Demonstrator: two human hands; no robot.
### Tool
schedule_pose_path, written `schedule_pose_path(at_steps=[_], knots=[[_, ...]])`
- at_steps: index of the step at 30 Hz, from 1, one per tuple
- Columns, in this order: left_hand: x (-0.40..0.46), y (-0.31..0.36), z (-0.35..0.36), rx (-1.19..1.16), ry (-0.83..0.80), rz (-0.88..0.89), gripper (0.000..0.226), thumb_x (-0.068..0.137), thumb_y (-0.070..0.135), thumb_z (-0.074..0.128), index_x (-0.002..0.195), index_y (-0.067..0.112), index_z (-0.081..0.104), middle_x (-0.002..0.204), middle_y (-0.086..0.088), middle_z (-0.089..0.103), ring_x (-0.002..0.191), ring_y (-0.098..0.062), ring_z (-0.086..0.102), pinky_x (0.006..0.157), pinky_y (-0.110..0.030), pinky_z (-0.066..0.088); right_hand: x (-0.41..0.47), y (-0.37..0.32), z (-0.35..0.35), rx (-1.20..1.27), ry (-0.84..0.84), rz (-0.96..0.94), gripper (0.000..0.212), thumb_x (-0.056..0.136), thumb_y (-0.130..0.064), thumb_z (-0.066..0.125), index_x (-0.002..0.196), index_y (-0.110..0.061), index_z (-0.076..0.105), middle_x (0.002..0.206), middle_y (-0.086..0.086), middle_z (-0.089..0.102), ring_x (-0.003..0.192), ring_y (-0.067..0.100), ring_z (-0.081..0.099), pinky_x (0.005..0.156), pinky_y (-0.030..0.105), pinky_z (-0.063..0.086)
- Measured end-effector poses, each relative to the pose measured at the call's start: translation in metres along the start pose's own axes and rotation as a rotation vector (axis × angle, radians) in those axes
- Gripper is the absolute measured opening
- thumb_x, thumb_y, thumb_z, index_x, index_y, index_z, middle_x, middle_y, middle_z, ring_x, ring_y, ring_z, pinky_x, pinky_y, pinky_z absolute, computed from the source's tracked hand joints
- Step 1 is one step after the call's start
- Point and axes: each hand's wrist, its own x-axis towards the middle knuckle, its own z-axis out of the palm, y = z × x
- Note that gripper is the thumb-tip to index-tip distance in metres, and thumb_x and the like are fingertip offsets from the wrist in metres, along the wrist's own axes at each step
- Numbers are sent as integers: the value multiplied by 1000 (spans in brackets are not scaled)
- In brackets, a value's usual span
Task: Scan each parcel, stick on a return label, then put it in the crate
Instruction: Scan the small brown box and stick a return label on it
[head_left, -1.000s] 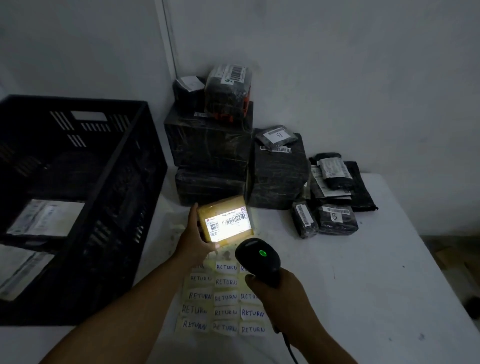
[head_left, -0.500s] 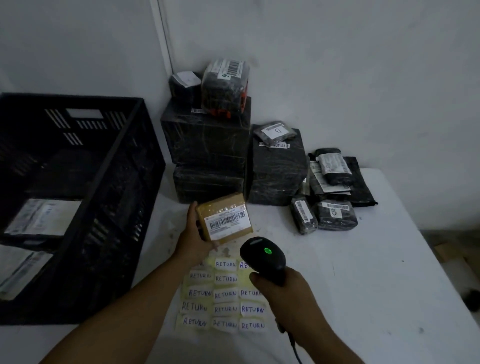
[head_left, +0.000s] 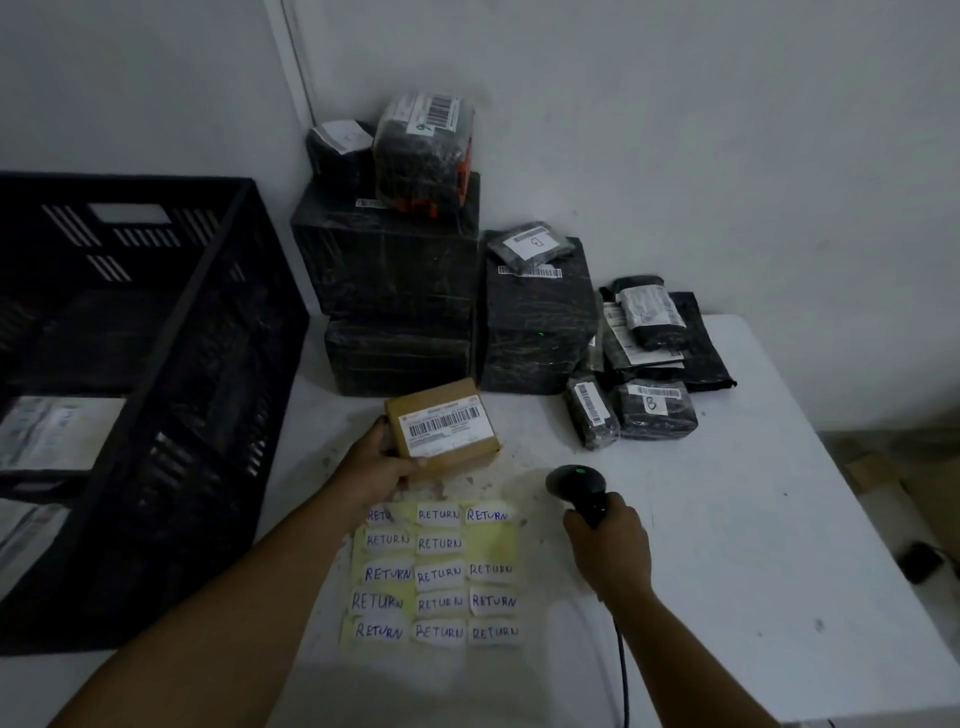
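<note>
1. Parcel in hand: a small brown box (head_left: 442, 428) rests on the tabletop (head_left: 727, 519), its barcode sticker facing up. It lies just ahead of the sheet of return labels (head_left: 436, 571) and in front of the stacked black parcels (head_left: 395, 280).

2. Left hand (head_left: 376, 470): grasping the box at its near-left corner, thumb on the left edge and fingers under the near side.

3. Right hand (head_left: 610, 545): clenched round the handle of the scanner (head_left: 576, 486), which is held off to the right of the box, head low over the tabletop. A green lamp shows on its head; no beam falls on the barcode. Its cable runs back toward the person.

4. Step judged in hand: the scanner is aimed away from the sticker, so the scan appears finished and the labelling step is due. No return label is visible on the box.

5. Next move, as a judgement: the right hand needs to be freed, so the scanner should be set down clear of the label sheet. One label must then be peeled; a blank yellow gap in the second row shows where one is already gone. The left hand should steady the box while the label is pressed onto a bare face, clear of the barcode.

6. Destination: the black crate (head_left: 218, 364) stands to the left, touching or nearly touching the parcel stack, with white-labelled parcels already lying inside.

7. Remaining work: several wrapped parcels (head_left: 654, 410) wait at the right of the stack.
</note>
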Motion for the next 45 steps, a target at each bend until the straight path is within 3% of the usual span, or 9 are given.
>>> schedule_pose_path(at_steps=[4, 14, 17, 20, 23, 25, 29, 33, 45], knots=[[4, -1, 1, -50, 28, -28, 42, 87, 6, 72, 118, 33, 64, 114, 6, 72, 99, -21, 70, 88, -50, 58, 10, 7, 6, -48, 4, 18, 29, 87, -32, 65, 104, -9, 61, 95, 10, 63, 82, 27, 62, 71, 36, 54], [7, -1, 2, -25, 65, 9, 39, 90, 7, 69, 126, 23, 64, 124, -3, 68, 106, -23, 67, 97, -48, 54, 19, 7, 9, -114, -20, 72, 36, 89, -43, 61, 111, -14, 63, 98, 7, 65, 88, 27, 64, 80, 43, 58], [2, -3, 0, 9, 68, 55, 40, 90, 17, 71, 127, 29, 60, 128, -3, 66, 106, -20, 67, 93, -46, 56, 17, 8, 6, -114, -38, 62, 56, 85, -54, 64, 126, -15, 58, 109, 9, 65, 99, 30, 63, 87, 48, 56], [-7, -8, -2, 120, 208, 70, 71, 88, 36, 73, 149, 24, 39, 142, -1, 53, 124, -23, 57, 98, -44, 52, 2, 10, 1, -187, 121, -17, 89, 79, -65, 68, 148, -16, 39, 134, 17, 52, 122, 38, 50, 96, 52, 49], [-28, -22, 0, 256, 468, 256, 59, 89, 32, 72, 141, 18, 48, 131, -6, 58, 114, -25, 59, 90, -37, 51, -16, 11, 1, -135, 371, -315, 70, 83, -55, 71, 140, -19, 49, 130, 11, 54, 118, 32, 49, 93, 49, 45], [-43, -36, 7, 421, 531, 433, 42, 88, 21, 71, 127, 14, 58, 117, -7, 60, 104, -25, 60, 83, -36, 51, -24, 6, 9, -137, 335, -505, 44, 88, -45, 69, 125, -23, 61, 121, 3, 60, 110, 25, 52, 91, 41, 44], [-57, -61, 25, 774, 226, 605, 28, 84, 17, 73, 112, 17, 70, 112, -1, 61, 107, -24, 54, 89, -35, 48, -30, -15, 40, -221, 125, -665, 17, 92, -29, 69, 103, -18, 74, 100, 2, 70, 94, 23, 61, 82, 38, 51], [-56, -74, 35, 1036, 41, 557, 49, 83, 34, 73, 129, 23, 63, 130, 2, 57, 121, -24, 46, 102, -38, 41, -24, -28, 70, -370, 0, -682, 21, 93, -29, 63, 112, -24, 73, 106, 0, 70, 97, 22, 59, 84, 36, 48], [-50, -83, 28, 1207, -26, 470, 63, 85, 47, 69, 142, 26, 52, 148, 4, 42, 136, -22, 34, 113, -37, 26, -12, -29, 91, -612, -38, -746, 15, 94, -21, 56, 97, -23, 70, 91, 0, 65, 89, 24, 54, 74, 35, 41]])
